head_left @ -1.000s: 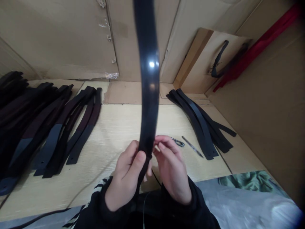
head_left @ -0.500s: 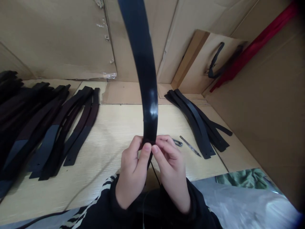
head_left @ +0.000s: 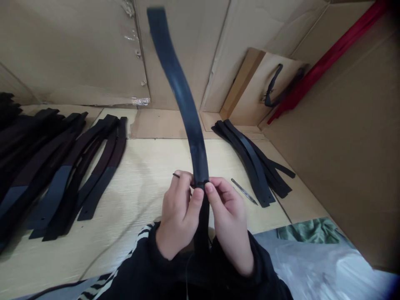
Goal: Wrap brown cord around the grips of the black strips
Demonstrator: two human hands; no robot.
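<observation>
A long black strap rises from between my two hands, its far end free and leaning left. My left hand pinches the strap's left edge between thumb and fingers, and a thin black cord sticks out beside its index finger. At the strap's right edge, the thumb and fingertips of my right hand are closed on it. A dark line crosses the strap between the thumbs; whether it is the cord or a fold I cannot tell. Below my fingers the strap continues down toward my lap.
Many dark straps lie piled on the left of the pale table. Several more straps lie at the right, beside a pointed metal tool. Cardboard walls enclose the back and right; a red strip hangs there.
The strap's upper part has dropped back, so its free end now shows. The cord has come into view by my left hand. A metal clip near my right hand is no longer visible.
</observation>
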